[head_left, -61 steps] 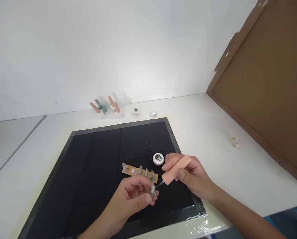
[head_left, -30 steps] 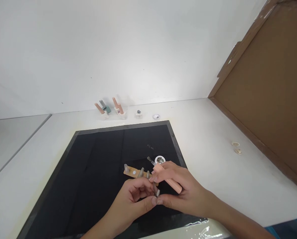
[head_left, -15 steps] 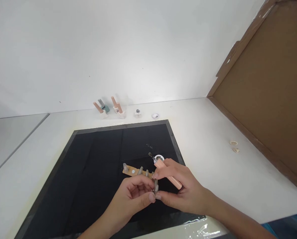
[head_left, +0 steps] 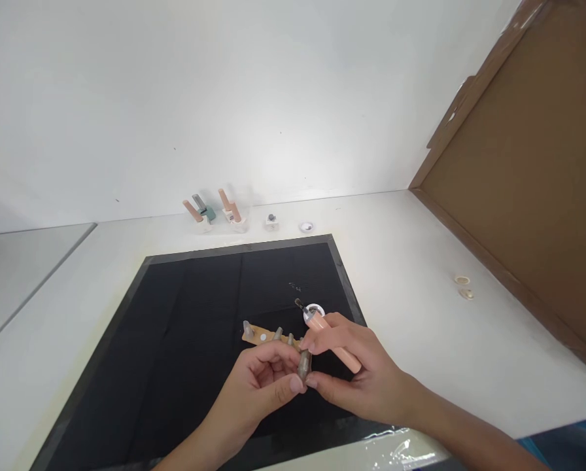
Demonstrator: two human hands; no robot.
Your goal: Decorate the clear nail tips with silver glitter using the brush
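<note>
**Nail tip pinched between both hands, pen swung up**

Since two seconds back, right hand [head_left: 356, 376] has flipped the peach plastic pen-shaped tool [head_left: 328, 340] so its dark tip points away toward the small round white jar [head_left: 314, 309], and come in to meet the left hand [head_left: 258, 386]. Both thumbs and forefingers close narrowly on one small grey-silver false nail tip [head_left: 303, 362], held just above the black square work mat [head_left: 185, 327]. Right fingers also clamp the pen. Tan card strip of grey nail tips [head_left: 266, 336] lies just behind the hands. Nail tip looks feather-light, thin, stiff but bendy, glossy so likely slippery; best gripped by its side edges, lightly.
</note>
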